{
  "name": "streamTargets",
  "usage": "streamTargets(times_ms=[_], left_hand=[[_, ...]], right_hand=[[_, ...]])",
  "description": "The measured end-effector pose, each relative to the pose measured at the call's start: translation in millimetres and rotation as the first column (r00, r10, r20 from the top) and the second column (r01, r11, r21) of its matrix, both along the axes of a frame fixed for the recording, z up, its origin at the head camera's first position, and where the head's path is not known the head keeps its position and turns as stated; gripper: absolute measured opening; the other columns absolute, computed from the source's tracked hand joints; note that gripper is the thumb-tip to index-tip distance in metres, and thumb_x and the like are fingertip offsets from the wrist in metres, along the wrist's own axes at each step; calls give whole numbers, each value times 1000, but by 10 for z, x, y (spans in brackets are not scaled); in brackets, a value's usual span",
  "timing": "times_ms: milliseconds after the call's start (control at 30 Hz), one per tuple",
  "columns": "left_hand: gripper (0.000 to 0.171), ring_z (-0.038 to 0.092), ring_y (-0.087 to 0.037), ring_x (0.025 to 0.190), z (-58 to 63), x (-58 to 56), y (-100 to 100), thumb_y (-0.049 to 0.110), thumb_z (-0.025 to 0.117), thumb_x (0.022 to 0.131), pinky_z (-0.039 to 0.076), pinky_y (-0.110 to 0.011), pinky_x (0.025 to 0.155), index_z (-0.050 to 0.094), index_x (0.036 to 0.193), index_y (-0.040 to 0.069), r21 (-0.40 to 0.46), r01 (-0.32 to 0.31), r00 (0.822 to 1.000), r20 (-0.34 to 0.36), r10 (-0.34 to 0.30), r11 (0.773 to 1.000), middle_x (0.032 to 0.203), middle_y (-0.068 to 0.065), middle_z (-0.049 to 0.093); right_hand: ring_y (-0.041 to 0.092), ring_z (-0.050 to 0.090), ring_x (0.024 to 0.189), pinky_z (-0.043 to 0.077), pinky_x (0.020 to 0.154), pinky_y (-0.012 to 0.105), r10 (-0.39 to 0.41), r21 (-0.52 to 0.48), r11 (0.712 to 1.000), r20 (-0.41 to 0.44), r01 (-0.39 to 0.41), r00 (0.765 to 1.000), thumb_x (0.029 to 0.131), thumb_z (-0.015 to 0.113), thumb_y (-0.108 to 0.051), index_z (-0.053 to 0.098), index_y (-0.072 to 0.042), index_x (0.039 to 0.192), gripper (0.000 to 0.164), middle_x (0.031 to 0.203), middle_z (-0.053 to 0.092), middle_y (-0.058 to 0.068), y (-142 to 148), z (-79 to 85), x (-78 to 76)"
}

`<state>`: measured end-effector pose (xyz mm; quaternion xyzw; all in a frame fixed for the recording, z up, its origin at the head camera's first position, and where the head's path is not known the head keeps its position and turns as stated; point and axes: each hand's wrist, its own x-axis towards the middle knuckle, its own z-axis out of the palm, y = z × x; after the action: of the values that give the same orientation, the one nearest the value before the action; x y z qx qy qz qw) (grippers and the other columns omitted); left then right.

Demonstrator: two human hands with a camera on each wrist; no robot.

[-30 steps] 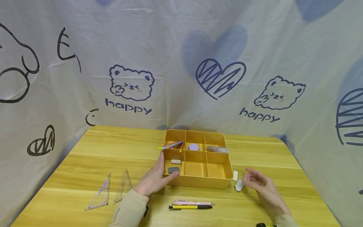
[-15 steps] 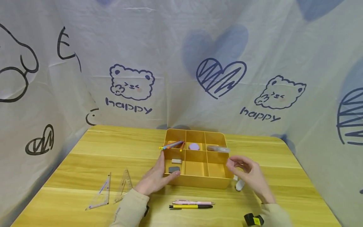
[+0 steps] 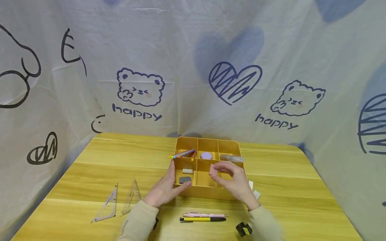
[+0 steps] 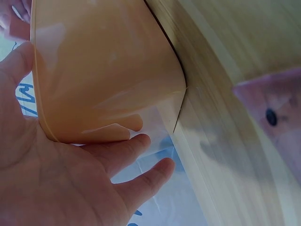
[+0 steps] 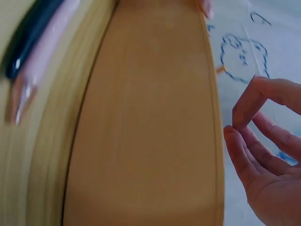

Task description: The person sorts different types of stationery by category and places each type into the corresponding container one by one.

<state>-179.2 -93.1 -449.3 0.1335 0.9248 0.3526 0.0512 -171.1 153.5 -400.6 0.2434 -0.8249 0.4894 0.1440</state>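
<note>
My right hand (image 3: 236,182) pinches a pink eraser (image 3: 212,170) between thumb and fingertips, above the front middle compartment of a yellow divided box (image 3: 208,191). In the right wrist view the eraser (image 5: 248,104) shows past the box's rim. My left hand (image 3: 163,190) rests on the box's front left corner. Its thumb lies at the front rim and its other fingers (image 4: 146,181) extend along the outer left side. In the front left compartment lie a whitish eraser (image 3: 188,171) and a grey eraser (image 3: 185,180).
Thin coloured sticks (image 3: 184,154), a purple round piece (image 3: 206,155) and a clear item (image 3: 231,158) occupy the back compartments. Small white blocks (image 3: 256,194) lie right of the box. A pink pen (image 3: 205,215) and a yellow-black pen (image 3: 202,219) lie in front, clear set squares (image 3: 108,207) at left.
My right hand has moved left from beside the white blocks to above the front middle compartment, carrying the pink eraser. My left hand has stayed at the box corner.
</note>
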Motion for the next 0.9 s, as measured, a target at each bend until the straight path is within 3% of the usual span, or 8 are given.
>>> streamTargets(times_ms=[200,433,700,900], left_hand=[[109,26,-38,136,2,1,3,65,52,86,31,-51,109,-8,152,1,3,-5,1000,-7,5,1000,158,-20,0],[115,37,-42,128,-7,-8,-3,67,54,83,39,-53,103,-8,152,0,5,-7,999,-38,7,1000,157,-21,3],[116,39,-43,127,-5,-13,-3,70,52,82,41,-54,100,-7,152,-1,28,16,998,-61,-14,999,157,-22,4],[115,42,-44,124,-15,-19,-3,67,54,83,45,-55,96,-8,152,-1,21,0,999,-51,1,1000,157,-23,4]], right_hand=[[19,66,95,55,87,43,-16,54,998,-16,17,1000,77,79,-12,71,-2,101,27,103,69,8,-172,-271,-177],[22,65,96,55,86,44,-18,96,995,-15,20,1000,76,79,-7,71,-1,98,24,104,69,11,-384,-238,-214],[22,63,96,56,83,40,-10,222,975,-85,29,996,75,80,-9,72,-3,97,24,104,69,9,-515,-297,-331],[25,59,105,50,92,46,-9,289,957,-77,31,997,76,79,-12,70,-5,103,29,111,66,9,-558,-297,-325]])
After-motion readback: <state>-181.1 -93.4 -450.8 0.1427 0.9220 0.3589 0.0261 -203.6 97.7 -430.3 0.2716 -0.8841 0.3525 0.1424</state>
